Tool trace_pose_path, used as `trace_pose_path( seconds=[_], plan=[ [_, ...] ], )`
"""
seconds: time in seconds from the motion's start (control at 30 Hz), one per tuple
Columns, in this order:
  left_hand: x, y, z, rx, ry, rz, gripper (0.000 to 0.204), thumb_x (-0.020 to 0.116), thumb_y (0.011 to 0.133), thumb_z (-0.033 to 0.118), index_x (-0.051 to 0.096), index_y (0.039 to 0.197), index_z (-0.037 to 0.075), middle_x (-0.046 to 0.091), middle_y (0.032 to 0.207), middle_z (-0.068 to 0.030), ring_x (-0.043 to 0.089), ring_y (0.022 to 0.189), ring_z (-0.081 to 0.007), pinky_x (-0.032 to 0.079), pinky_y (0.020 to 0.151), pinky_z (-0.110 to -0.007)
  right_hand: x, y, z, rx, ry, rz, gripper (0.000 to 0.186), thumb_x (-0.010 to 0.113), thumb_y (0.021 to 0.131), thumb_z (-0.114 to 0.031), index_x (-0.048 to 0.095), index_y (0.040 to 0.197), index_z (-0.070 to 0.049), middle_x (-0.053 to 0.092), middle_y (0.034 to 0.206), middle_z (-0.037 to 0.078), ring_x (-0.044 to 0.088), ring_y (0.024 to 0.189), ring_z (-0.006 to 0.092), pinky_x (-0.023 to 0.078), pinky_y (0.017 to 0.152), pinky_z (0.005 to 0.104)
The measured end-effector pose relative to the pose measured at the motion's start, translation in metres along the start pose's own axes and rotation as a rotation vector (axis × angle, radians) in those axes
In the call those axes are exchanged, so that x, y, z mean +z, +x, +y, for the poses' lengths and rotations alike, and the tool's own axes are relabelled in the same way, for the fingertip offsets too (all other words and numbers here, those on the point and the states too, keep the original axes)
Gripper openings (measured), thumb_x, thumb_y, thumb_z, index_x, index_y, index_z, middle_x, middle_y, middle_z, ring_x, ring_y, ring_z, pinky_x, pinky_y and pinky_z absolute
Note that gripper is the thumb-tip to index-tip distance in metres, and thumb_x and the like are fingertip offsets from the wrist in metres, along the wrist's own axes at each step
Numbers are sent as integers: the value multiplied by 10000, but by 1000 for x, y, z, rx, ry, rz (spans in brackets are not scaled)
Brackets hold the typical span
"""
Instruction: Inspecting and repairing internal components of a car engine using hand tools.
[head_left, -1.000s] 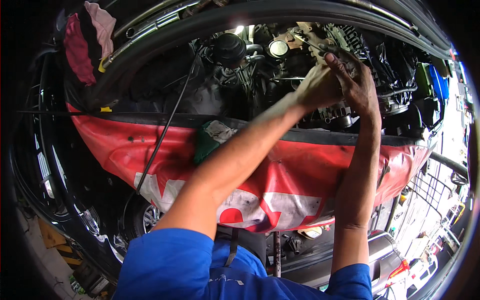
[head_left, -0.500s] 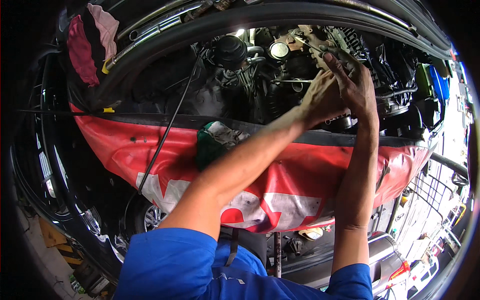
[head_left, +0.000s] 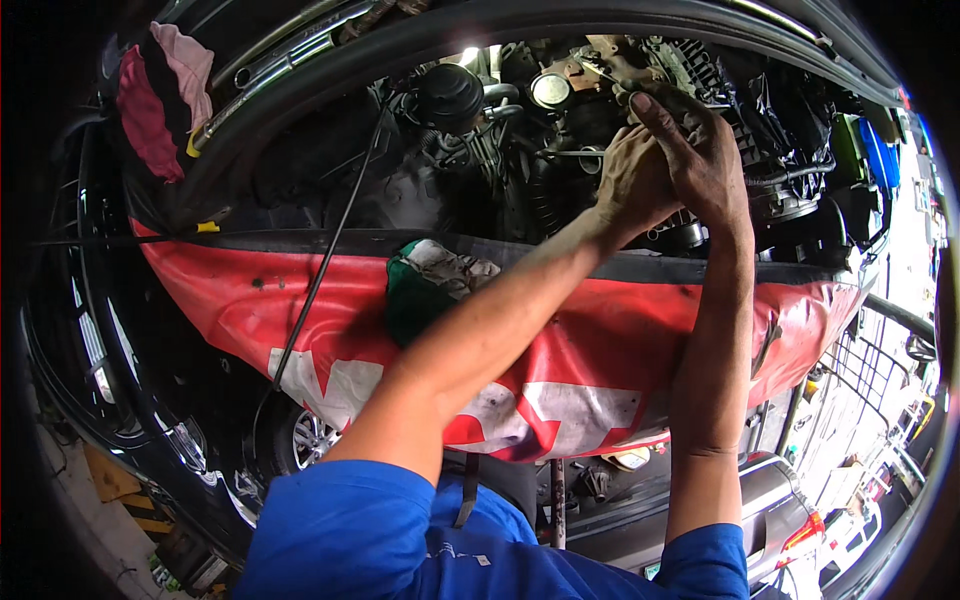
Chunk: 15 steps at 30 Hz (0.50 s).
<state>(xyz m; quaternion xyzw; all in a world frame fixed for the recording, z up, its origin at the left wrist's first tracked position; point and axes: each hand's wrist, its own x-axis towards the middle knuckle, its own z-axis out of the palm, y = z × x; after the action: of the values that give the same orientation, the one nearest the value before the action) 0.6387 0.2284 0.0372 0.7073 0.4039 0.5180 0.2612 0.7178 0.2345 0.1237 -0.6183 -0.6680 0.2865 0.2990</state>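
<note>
Your left hand [head_left: 632, 180] and right hand [head_left: 700, 160] have drifted slightly lower onto the engine part [head_left: 690, 232] deep in the bay, above the red fender cover [head_left: 250, 300]; grip state can't be told, so work goes on there.

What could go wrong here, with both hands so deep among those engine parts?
The left hand and right hand sit close together among hoses and metal parts, so a slip could likely scrape knuckles. The green rag lies loose on the red fender cover by the left forearm; a nudge might knock it off or into the bay.
</note>
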Motion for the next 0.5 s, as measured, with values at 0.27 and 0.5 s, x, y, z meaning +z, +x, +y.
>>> trace_pose_path(
  seconds=[0.27,0.5],
  plan=[
    [-28,22,-25,82,-202,-400,264,725,699,196,638,903,53,657,904,-146,632,917,-337,513,772,-441,-5,0,-15,-32,23,-118,549,655,862,-511,682,1118,-26,686,1041,223,649,1029,366,472,900,399],
    [-6,-7,-3,39,-34,-125,418,741,716,185,578,1071,36,628,1040,-167,613,941,-376,502,779,-450,4,-2,-1,-310,-267,31,567,600,879,-558,691,1112,-49,616,1231,211,549,1204,343,423,1010,405]
  ],
)
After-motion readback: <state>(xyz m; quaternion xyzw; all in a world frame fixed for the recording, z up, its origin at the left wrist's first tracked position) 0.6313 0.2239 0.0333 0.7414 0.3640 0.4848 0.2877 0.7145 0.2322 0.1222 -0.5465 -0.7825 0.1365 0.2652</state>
